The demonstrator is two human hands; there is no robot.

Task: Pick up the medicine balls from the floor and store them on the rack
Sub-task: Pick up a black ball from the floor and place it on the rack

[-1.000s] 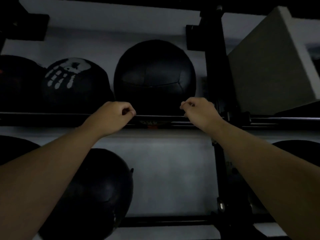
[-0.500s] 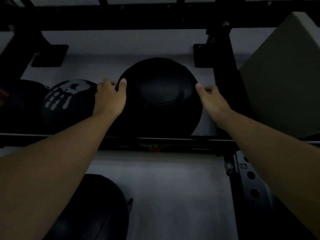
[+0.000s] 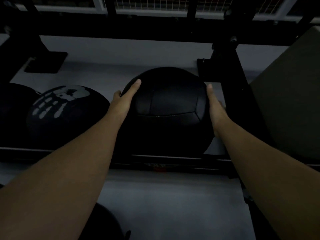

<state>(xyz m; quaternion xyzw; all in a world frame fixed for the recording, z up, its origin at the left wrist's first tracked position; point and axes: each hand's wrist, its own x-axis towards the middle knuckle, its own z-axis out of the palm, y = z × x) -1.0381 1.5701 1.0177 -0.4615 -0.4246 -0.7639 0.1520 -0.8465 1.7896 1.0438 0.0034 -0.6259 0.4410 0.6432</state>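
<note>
A large black medicine ball (image 3: 168,108) rests on the upper rail of the black rack (image 3: 166,159). My left hand (image 3: 123,101) lies flat against the ball's left side, fingers pointing up and away. My right hand (image 3: 215,108) presses on its right side, so the ball sits clasped between both palms. To the left on the same rail sits a second black ball with a white handprint (image 3: 57,108), and a third dark ball (image 3: 10,104) shows at the far left edge.
A black upright post (image 3: 237,94) stands right of the held ball, with a grey padded box (image 3: 290,101) beyond it. Another dark ball (image 3: 110,224) sits on a lower level. A grey wall lies behind; wire mesh (image 3: 155,4) runs along the top.
My hands rose from the front rail, where they were closed, and opened onto both sides of the large ball. They slid further around it. The view tilted upward, revealing the mesh.
</note>
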